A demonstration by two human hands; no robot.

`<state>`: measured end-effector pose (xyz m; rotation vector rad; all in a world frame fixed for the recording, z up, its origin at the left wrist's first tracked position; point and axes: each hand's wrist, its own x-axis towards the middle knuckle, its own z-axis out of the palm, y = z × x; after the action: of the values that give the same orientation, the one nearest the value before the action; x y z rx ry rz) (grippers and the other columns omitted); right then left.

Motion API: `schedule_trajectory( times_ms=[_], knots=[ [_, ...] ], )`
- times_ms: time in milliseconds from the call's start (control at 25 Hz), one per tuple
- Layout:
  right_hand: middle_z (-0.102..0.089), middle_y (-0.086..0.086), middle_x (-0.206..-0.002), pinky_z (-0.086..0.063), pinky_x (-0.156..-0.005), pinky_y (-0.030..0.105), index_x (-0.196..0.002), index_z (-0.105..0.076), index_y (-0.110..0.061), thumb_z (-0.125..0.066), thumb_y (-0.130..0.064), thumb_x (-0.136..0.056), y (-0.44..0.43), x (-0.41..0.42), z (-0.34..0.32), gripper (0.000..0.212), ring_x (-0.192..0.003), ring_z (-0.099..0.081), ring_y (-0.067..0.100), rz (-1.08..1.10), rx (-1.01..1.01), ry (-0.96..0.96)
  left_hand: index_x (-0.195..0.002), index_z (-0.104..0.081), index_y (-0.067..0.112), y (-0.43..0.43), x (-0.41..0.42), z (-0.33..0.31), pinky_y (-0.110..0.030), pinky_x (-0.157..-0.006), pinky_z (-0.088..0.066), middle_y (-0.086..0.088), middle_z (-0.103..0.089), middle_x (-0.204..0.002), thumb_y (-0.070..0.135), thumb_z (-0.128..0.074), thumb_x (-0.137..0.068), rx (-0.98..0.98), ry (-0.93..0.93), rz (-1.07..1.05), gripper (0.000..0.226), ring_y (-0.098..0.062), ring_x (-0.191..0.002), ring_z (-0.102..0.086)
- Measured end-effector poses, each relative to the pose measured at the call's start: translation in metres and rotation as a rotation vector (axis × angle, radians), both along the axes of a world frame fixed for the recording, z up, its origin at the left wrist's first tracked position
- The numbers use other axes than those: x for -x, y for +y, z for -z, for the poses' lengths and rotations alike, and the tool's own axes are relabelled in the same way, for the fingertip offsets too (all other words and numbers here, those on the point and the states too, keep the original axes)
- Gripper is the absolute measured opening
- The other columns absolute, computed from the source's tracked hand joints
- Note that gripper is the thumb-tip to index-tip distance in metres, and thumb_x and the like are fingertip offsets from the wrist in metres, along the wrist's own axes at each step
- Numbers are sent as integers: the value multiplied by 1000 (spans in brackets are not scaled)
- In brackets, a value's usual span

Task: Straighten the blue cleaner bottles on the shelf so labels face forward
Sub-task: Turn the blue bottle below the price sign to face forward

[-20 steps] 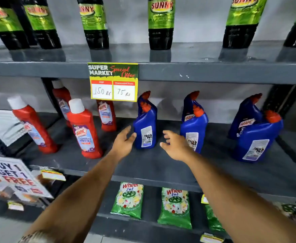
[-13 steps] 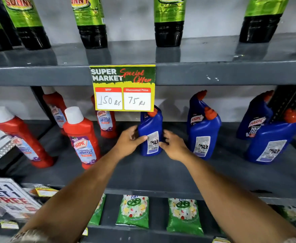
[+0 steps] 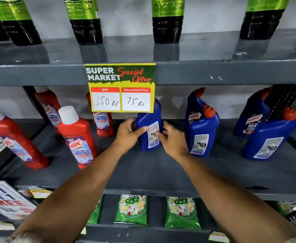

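Note:
On the grey middle shelf (image 3: 161,169) stand several blue cleaner bottles with orange caps. The leftmost blue bottle (image 3: 149,120) shows its white back label toward me; its top is hidden behind the price card. My left hand (image 3: 128,132) grips its left side and my right hand (image 3: 171,137) grips its right side. A second blue bottle (image 3: 203,130) to the right also shows its back label, with another behind it showing a front label (image 3: 194,116). Two more blue bottles (image 3: 269,137) stand at the far right.
Red bathroom cleaner bottles (image 3: 79,137) fill the left of the same shelf. A yellow-green price card (image 3: 120,87) hangs from the upper shelf edge. Dark bottles with green labels (image 3: 167,20) stand above. Green detergent packets (image 3: 131,209) lie below. A black upright post (image 3: 282,102) crosses the far right.
Both hands moved forward from open in front of the leftmost blue bottle to closed around its sides. The view moved closer to the shelf.

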<state>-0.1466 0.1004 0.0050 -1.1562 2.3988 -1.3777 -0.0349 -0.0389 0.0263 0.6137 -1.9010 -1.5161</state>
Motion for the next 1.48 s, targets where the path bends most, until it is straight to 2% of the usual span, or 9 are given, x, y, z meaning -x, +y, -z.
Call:
schedule_trajectory(
  times_ms=[160,240,400,480,560,640,760,1000,1480],
  knots=[
    [-25,12,-159,-28,-115,28,-151,-18,-9,-72,-37,-76,-3,-22,1,96,-144,-30,23,-96,-107,114,-85,-57,25,8,2,-21,-42,-78,-56,-6,-69,-93,17,-80,-71,-71,46,-108,28,-24,-88,-67],
    [-26,11,-158,-35,-113,37,-150,-15,-11,-75,-50,-65,-10,-28,-2,112,-143,-33,24,-99,-98,76,-86,-60,20,15,1,-27,-42,-76,-59,-10,-71,-95,16,-80,-66,-107,39,-97,29,-26,-88,-70],
    [-64,2,-115,-50,-83,26,-124,-50,-19,-80,-34,-65,-6,-23,-16,68,-105,-63,20,-72,39,-65,-83,-67,11,22,-11,-41,-24,-60,-59,-9,-70,-82,-2,-64,-82,-121,-41,49,13,-20,-74,-69],
    [-60,5,-110,-43,-82,21,-113,-56,-19,-78,-22,-67,-1,-19,-20,51,-105,-56,16,-113,46,-29,-81,-67,11,13,-17,-44,-23,-61,-57,-4,-71,-78,3,-75,-77,-87,-42,93,12,-16,-74,-69],
    [-54,5,-110,-38,-86,20,-109,-58,-21,-76,-16,-69,1,-16,-26,44,-109,-49,18,-171,29,13,-96,-64,12,1,-21,-46,-24,-71,-57,0,-72,-92,5,-83,-66,-23,-29,127,36,-12,-86,-70],
    [-58,4,-113,-45,-86,26,-117,-55,-21,-78,-12,-70,-2,-15,-30,53,-108,-57,21,-255,48,-86,-110,-61,13,-1,-23,-47,-25,-80,-56,-1,-71,-104,2,-83,-64,15,-28,224,52,-15,-99,-68],
    [-60,0,-125,-48,-97,33,-134,-42,-26,-78,-8,-73,-3,-12,-26,73,-116,-59,17,-352,45,-189,-105,-66,10,5,-21,-44,-34,-82,-57,-6,-74,-98,0,-78,-68,-9,-9,325,41,-22,-95,-70],
    [-61,3,-126,-50,-99,47,-132,-39,-28,-79,-12,-71,-6,-3,-12,74,-117,-59,21,-309,-23,-219,-114,-60,0,6,-13,-30,-36,-82,-58,-13,-72,-100,-1,-77,-71,-65,16,260,46,-24,-93,-69],
    [-61,6,-127,-49,-99,40,-136,-38,-20,-73,-10,-79,-5,-11,23,68,-116,-60,22,-200,-128,-215,-115,-60,3,1,-11,10,-46,-91,-55,-20,-71,-109,14,-86,-58,-128,-67,255,64,-32,-102,-68]
  ],
)
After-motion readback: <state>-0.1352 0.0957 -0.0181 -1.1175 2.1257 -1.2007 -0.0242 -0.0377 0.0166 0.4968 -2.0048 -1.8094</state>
